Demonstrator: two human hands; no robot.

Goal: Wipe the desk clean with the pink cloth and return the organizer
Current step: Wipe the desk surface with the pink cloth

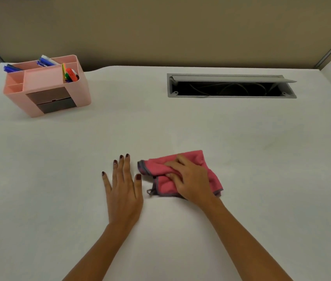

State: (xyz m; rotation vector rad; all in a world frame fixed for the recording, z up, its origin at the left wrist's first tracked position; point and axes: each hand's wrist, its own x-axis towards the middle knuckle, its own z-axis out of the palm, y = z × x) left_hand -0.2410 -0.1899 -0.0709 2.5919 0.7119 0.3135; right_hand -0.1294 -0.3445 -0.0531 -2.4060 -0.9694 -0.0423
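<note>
A crumpled pink cloth [197, 159] with a grey hem lies on the white desk [160, 122], a little right of centre. My right hand [191, 179] presses down on it, fingers curled into its folds. My left hand [124, 183] rests flat on the bare desk just left of the cloth, fingers spread, holding nothing. A pink desk organizer [47, 86] with blue pens, markers and two dark drawers stands at the far left corner of the desk, well away from both hands.
A grey cable hatch [231, 86] with its lid propped open is sunk into the desk at the back right, cables visible inside. A tan partition wall [160, 31] runs behind the desk. The desk's back edge steps inward near the organizer.
</note>
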